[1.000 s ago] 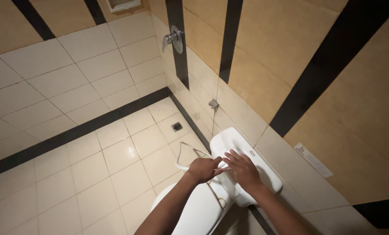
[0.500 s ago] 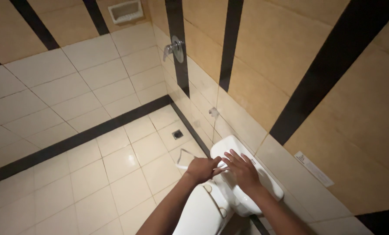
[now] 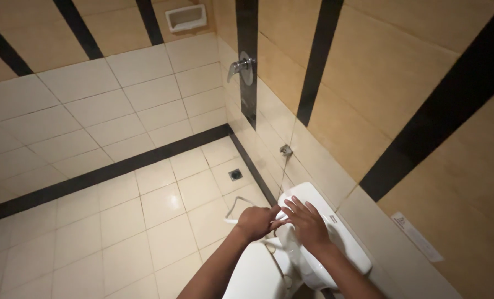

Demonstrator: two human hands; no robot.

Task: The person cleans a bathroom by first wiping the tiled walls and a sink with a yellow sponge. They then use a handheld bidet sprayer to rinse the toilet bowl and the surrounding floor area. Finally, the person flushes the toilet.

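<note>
A white toilet stands against the tiled wall at the bottom right, with its tank lid (image 3: 344, 246) and closed seat lid (image 3: 255, 277) showing. My left hand (image 3: 256, 222) is closed around a slim white spray handle (image 3: 279, 216) at the tank's near edge. My right hand (image 3: 308, 222) lies flat with fingers spread on the tank lid, right beside the left. A thin hose (image 3: 237, 206) loops from the handle down over the floor.
A floor drain (image 3: 236, 175) sits near the corner. A metal tap (image 3: 241, 66) and a small valve (image 3: 285, 149) are on the wall with black stripes. A white soap dish (image 3: 186, 18) is recessed in the far wall. Cream floor tiles spread to the left.
The view has tilted and moved back a little, showing more wall and the soap dish. Both hands stay on the tank with hardly any shift.
</note>
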